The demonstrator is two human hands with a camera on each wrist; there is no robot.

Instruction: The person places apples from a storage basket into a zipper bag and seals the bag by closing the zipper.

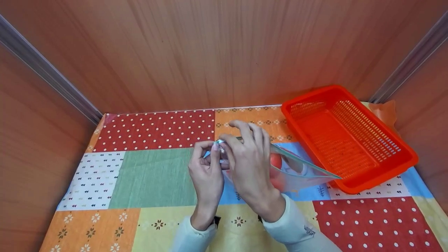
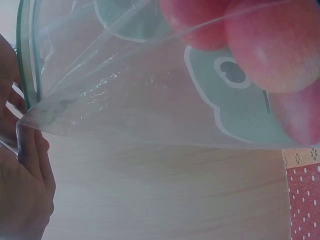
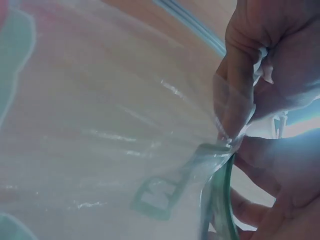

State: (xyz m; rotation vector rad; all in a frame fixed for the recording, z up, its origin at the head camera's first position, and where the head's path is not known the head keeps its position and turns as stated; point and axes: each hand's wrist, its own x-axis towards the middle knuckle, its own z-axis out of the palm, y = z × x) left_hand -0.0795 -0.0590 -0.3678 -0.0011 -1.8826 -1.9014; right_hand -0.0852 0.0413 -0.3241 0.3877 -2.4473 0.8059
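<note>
A clear zip-top bag with green markings hangs from both hands, its mouth slanting toward the right in the head view. Pinkish-red round fruits fill part of it; their exact kind is hard to tell. My left hand pinches the bag's left top corner between thumb and finger. Right beside it, my right hand holds the same edge with thumb and index finger, the other fingers raised. The green zip strip bends at the pinched corner in the right wrist view. Farther right, the bag's mouth gapes a little.
An orange-red plastic basket with perforated sides stands to the right, close to the bag's far corner. Patchwork cloth covers the table. Wood-grain panels enclose the back and both sides.
</note>
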